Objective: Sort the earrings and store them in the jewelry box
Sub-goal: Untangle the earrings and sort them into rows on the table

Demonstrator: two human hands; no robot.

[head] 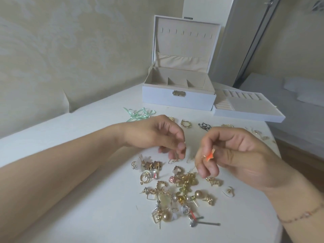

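A pile of mixed gold, pearl and crystal earrings [177,192] lies on the white table [87,172] in front of me. My right hand [233,155] hovers above the pile and pinches a small orange star earring [209,156] between thumb and fingers. My left hand [157,134] is beside it, its fingertips pinching a thin gold hook earring [175,159] that hangs down. The white jewelry box [178,99] stands open at the back of the table, its beige compartments showing nothing inside.
The box's removable tray [245,109] with ring slots lies to the right of the box. Mint ribbon [138,114] and a few sorted earrings, gold hoops [186,123] and a black piece [204,126], lie behind my hands. The table's edge curves close on the right.
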